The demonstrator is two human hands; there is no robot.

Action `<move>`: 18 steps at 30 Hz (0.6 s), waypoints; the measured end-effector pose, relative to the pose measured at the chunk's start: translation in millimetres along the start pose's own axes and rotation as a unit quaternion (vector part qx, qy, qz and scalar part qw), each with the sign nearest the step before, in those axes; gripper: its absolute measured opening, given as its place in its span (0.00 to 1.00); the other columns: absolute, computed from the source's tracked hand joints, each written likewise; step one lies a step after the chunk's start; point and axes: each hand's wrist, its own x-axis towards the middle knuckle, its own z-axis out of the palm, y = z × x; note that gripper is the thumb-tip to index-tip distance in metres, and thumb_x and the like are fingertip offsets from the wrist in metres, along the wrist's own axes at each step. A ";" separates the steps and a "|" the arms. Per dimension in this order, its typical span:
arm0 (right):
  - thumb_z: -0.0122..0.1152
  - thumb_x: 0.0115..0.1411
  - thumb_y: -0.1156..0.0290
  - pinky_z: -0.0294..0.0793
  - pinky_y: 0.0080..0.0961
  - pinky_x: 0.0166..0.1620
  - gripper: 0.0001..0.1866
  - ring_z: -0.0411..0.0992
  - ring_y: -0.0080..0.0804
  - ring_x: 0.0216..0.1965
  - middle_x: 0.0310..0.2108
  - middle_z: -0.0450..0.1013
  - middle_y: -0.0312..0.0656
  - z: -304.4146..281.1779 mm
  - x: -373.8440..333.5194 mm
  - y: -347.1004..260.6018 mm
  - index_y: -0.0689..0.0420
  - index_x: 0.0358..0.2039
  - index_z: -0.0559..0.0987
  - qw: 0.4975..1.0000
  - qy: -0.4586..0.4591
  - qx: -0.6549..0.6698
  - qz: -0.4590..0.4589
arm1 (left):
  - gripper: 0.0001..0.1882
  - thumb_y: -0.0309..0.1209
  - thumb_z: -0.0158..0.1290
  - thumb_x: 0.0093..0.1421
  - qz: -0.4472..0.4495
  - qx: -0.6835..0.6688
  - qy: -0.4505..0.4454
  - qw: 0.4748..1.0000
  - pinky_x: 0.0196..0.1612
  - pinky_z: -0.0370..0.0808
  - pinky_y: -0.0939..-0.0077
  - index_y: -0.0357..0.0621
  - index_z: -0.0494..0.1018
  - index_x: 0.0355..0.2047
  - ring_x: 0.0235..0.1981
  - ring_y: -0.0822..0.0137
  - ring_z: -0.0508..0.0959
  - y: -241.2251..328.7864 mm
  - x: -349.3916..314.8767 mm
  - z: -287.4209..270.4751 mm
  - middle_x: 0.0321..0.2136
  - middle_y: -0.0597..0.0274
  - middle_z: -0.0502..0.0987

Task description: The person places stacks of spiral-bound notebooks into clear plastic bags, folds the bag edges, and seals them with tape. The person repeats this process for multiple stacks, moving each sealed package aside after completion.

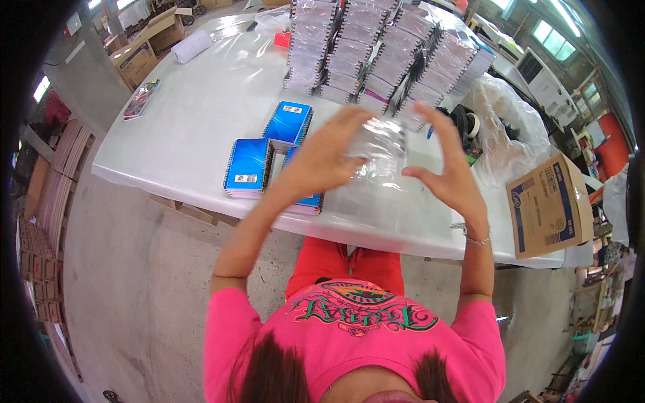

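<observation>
A spiral-bound notebook pack in clear, shiny plastic (381, 149) lies on the table in front of me, its far end close to the stacks. My left hand (326, 153) is at its left edge, the thumb over the plastic and the fingers bent around the far side; motion blurs it a little. To the right of the pack, my right hand (449, 171) is open, thumb and fingers spread wide. Left of my left wrist stand short piles of blue spiral notebooks (247, 163), one partly hidden behind that forearm.
Tall stacks of plastic-wrapped spiral notebooks (356, 54) rise at the far side. To the right are crumpled clear plastic (500, 127), a tape roll (473, 126) and a cardboard box (547, 205) at the table's edge. A colourful packet (142, 99) and a white roll (191, 46) lie far left.
</observation>
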 end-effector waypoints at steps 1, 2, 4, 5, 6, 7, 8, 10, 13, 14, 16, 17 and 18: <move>0.72 0.45 0.73 0.55 0.39 0.64 0.47 0.61 0.47 0.60 0.58 0.67 0.43 -6.4 -1.7 -1.3 0.52 0.66 0.59 0.999 0.038 -0.031 -0.007 | 0.36 0.23 0.62 0.45 -0.020 0.028 0.005 0.999 0.63 0.61 0.63 0.42 0.65 0.57 0.59 0.50 0.66 -1.0 -1.1 -24.5 0.55 0.49 0.67; 0.70 0.48 0.72 0.53 0.36 0.65 0.41 0.59 0.45 0.63 0.59 0.66 0.44 -12.2 -7.3 1.2 0.55 0.63 0.63 0.997 0.076 -0.009 0.004 | 0.36 0.22 0.62 0.44 -0.038 0.057 0.011 0.998 0.63 0.61 0.63 0.43 0.66 0.56 0.60 0.51 0.65 -6.2 -3.4 -48.3 0.55 0.50 0.67; 0.69 0.49 0.73 0.57 0.34 0.63 0.36 0.62 0.44 0.60 0.56 0.68 0.44 -21.4 -26.5 15.9 0.56 0.59 0.68 0.996 0.072 -0.003 0.045 | 0.36 0.20 0.61 0.43 -0.050 0.166 0.050 0.983 0.64 0.60 0.64 0.45 0.67 0.56 0.61 0.52 0.64 -36.3 -11.4 -82.2 0.55 0.51 0.68; 0.68 0.49 0.74 0.59 0.33 0.61 0.33 0.64 0.43 0.58 0.55 0.69 0.45 -21.2 -37.5 26.1 0.57 0.58 0.70 0.996 0.068 0.001 0.065 | 0.36 0.18 0.60 0.43 -0.095 0.195 0.054 0.975 0.64 0.61 0.63 0.47 0.67 0.56 0.60 0.53 0.64 -48.5 -11.1 -93.1 0.55 0.53 0.68; 0.67 0.50 0.75 0.63 0.32 0.58 0.28 0.66 0.41 0.55 0.52 0.71 0.44 -17.9 -49.6 34.0 0.58 0.54 0.73 0.991 0.058 0.025 0.115 | 0.36 0.18 0.60 0.42 -0.103 0.211 0.048 0.971 0.63 0.62 0.63 0.47 0.68 0.55 0.60 0.52 0.65 -68.7 -11.4 -103.8 0.55 0.54 0.68; 0.66 0.51 0.76 0.66 0.30 0.54 0.23 0.68 0.38 0.51 0.49 0.72 0.44 -12.9 -62.1 41.1 0.59 0.50 0.76 0.984 0.047 0.050 0.162 | 0.35 0.17 0.59 0.42 -0.112 0.229 0.044 0.966 0.62 0.62 0.62 0.47 0.68 0.54 0.59 0.51 0.65 -92.7 -13.4 -114.4 0.55 0.55 0.68; 0.65 0.52 0.77 0.67 0.29 0.51 0.20 0.69 0.37 0.46 0.46 0.73 0.44 -8.6 -76.8 49.8 0.60 0.48 0.77 0.982 0.051 0.054 0.172 | 0.34 0.16 0.57 0.42 -0.115 0.242 0.055 0.962 0.62 0.63 0.62 0.47 0.69 0.53 0.58 0.50 0.66 -120.6 -12.6 -119.9 0.54 0.55 0.68; 0.63 0.53 0.79 0.70 0.27 0.46 0.16 0.71 0.35 0.40 0.42 0.75 0.44 -0.9 -101.1 58.7 0.61 0.44 0.78 0.977 0.050 0.058 0.200 | 0.33 0.14 0.52 0.41 -0.122 0.266 0.074 0.953 0.61 0.63 0.61 0.46 0.69 0.51 0.57 0.48 0.66 -180.4 -10.5 -123.9 0.53 0.55 0.69; 0.61 0.54 0.81 0.71 0.26 0.43 0.12 0.73 0.34 0.35 0.39 0.76 0.44 5.3 -118.5 69.3 0.62 0.41 0.79 0.970 0.047 0.056 0.232 | 0.34 0.12 0.48 0.38 -0.111 0.251 0.118 0.954 0.60 0.64 0.61 0.47 0.70 0.50 0.58 0.49 0.66 -255.2 -2.4 -122.7 0.53 0.53 0.69; 0.61 0.54 0.81 0.71 0.26 0.42 0.12 0.73 0.34 0.34 0.38 0.76 0.44 9.5 -120.6 76.7 0.62 0.40 0.79 0.971 0.051 0.061 0.227 | 0.34 0.13 0.50 0.39 -0.100 0.277 0.125 0.947 0.61 0.64 0.61 0.48 0.70 0.51 0.59 0.48 0.65 -280.0 0.0 -122.7 0.54 0.52 0.69; 0.60 0.54 0.82 0.72 0.26 0.41 0.11 0.73 0.36 0.35 0.38 0.76 0.45 21.7 -117.9 77.3 0.63 0.39 0.79 0.967 0.034 0.073 0.242 | 0.35 0.15 0.54 0.42 -0.093 0.336 0.127 0.929 0.61 0.63 0.61 0.50 0.69 0.53 0.60 0.48 0.64 -316.8 -16.1 -128.0 0.54 0.48 0.68; 0.60 0.54 0.82 0.72 0.27 0.41 0.11 0.74 0.36 0.35 0.38 0.76 0.45 28.8 -118.0 77.1 0.63 0.39 0.79 0.968 0.027 0.065 0.241 | 0.36 0.18 0.57 0.42 -0.130 0.346 0.122 0.921 0.62 0.63 0.61 0.52 0.68 0.55 0.61 0.48 0.63 -319.9 -15.2 -116.8 0.54 0.46 0.68; 0.60 0.54 0.82 0.72 0.27 0.41 0.11 0.74 0.37 0.35 0.38 0.76 0.46 36.4 -117.2 76.9 0.63 0.40 0.79 0.970 0.021 0.053 0.238 | 0.37 0.21 0.61 0.42 -0.164 0.354 0.121 0.913 0.63 0.62 0.61 0.54 0.67 0.56 0.62 0.48 0.61 -314.2 -4.3 -101.4 0.55 0.44 0.67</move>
